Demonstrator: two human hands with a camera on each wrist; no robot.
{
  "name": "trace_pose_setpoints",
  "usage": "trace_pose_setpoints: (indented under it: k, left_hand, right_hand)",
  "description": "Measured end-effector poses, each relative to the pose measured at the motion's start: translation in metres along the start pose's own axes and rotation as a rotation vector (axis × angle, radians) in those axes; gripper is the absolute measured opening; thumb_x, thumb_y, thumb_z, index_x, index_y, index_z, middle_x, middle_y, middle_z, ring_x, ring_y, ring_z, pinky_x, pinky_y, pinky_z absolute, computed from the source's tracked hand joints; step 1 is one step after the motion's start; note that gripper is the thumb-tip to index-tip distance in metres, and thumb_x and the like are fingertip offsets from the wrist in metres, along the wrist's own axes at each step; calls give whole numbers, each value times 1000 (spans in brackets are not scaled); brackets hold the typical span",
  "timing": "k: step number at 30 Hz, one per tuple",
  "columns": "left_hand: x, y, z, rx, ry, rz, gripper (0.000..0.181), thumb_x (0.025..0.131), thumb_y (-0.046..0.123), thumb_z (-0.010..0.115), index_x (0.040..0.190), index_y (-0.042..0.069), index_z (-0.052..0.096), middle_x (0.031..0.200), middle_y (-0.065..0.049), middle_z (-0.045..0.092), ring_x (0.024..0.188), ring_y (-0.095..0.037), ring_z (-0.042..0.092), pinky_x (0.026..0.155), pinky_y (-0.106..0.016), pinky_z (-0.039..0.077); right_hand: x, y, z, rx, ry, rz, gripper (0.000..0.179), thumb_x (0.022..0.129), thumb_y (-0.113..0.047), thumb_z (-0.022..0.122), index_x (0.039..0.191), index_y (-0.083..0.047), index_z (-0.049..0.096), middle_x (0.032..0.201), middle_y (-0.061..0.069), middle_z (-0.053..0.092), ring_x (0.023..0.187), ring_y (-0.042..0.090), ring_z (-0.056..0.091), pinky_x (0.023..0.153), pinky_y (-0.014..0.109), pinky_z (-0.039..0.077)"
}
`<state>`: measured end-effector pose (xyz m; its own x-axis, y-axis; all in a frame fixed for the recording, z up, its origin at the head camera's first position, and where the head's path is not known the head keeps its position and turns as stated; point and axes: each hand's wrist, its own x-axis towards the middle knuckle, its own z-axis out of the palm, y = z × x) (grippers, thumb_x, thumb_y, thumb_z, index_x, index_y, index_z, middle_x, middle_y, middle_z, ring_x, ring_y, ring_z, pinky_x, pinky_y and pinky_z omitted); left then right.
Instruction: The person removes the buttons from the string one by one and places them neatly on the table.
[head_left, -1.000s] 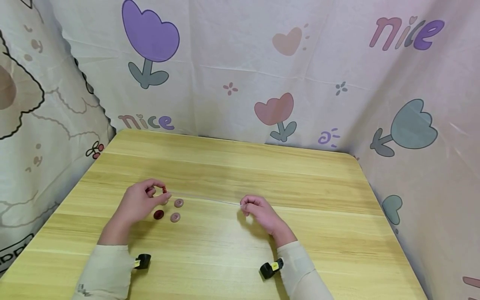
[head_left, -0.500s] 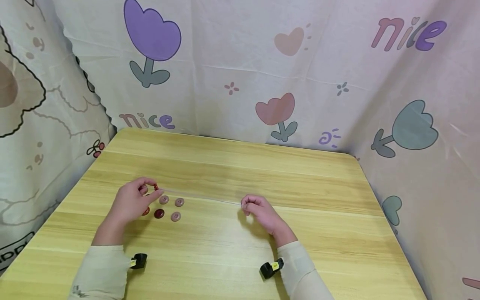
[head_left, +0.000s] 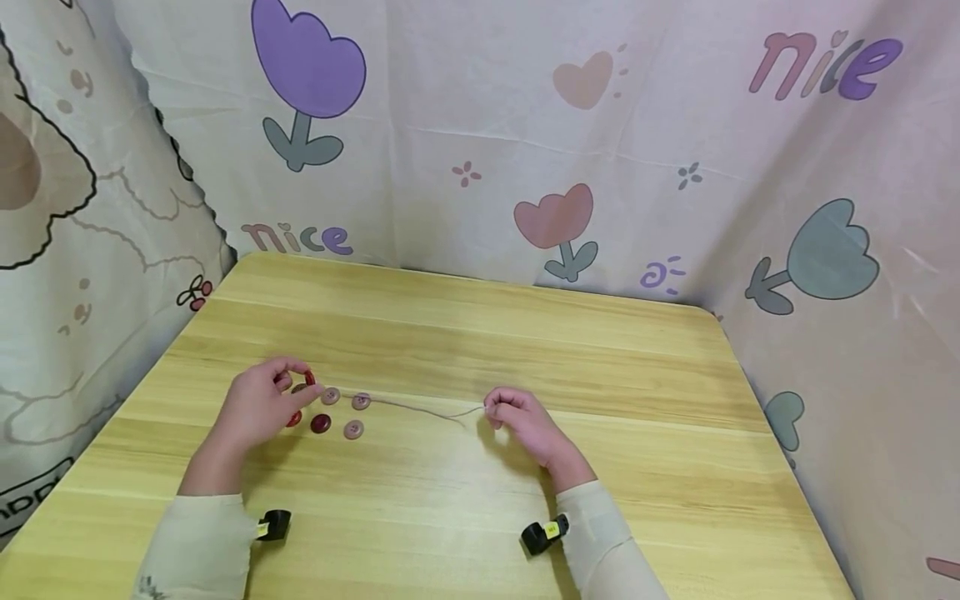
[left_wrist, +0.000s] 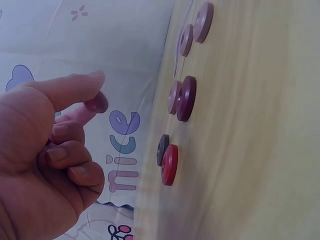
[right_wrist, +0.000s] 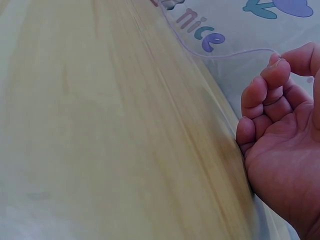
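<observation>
My left hand (head_left: pixel 258 404) pinches a red button (left_wrist: pixel 98 102) between thumb and forefinger, above the left side of the table. Its other fingers are curled in. My right hand (head_left: pixel 522 419) pinches one end of a thin thread (right_wrist: pixel 215 56) between thumb and forefinger. The thread sags leftward to the laid-out buttons. Near my left hand lie three pink buttons, one pink button (head_left: pixel 353 429) closest to me, along with a maroon button (head_left: pixel 321 423), a bright red button (left_wrist: pixel 170 165) and a dark grey button (left_wrist: pixel 163 150), partly hidden behind the red one.
The wooden table (head_left: pixel 420 517) reaches back to a printed curtain (head_left: pixel 450 100), which also hangs along both sides. Black wrist cameras, the left camera (head_left: pixel 276 525) and the right camera (head_left: pixel 536 537), stick out inward from the sleeves.
My left hand has moved left with the red button, uncovering more buttons on the table. The thread, taut between the hands before, now hangs slack. My right hand has barely moved.
</observation>
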<state>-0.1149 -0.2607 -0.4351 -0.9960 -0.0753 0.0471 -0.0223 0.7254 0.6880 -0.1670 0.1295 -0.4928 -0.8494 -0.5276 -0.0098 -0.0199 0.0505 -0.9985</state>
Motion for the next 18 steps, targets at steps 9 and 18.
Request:
trace_pose_setpoints:
  k: [9,18]
  left_hand:
    - [-14,4,3,-20,-116,15,29,87,23,79,108,7,66,68,-2,37,62,-18,38,49,-28,33]
    - [-23,11,9,-49,-178,52,31,84,17,82,110,5,69,68,-2,39,60,-17,37,47,-28,32]
  right_hand:
    - [0,-1,0,-22,16,11,12,94,-2,51,92,8,58,78,8,51,79,23,50,79,35,41]
    - [0,-3,0,-5,8,8,12,95,-1,51,92,9,57,79,10,50,80,25,49,79,35,41]
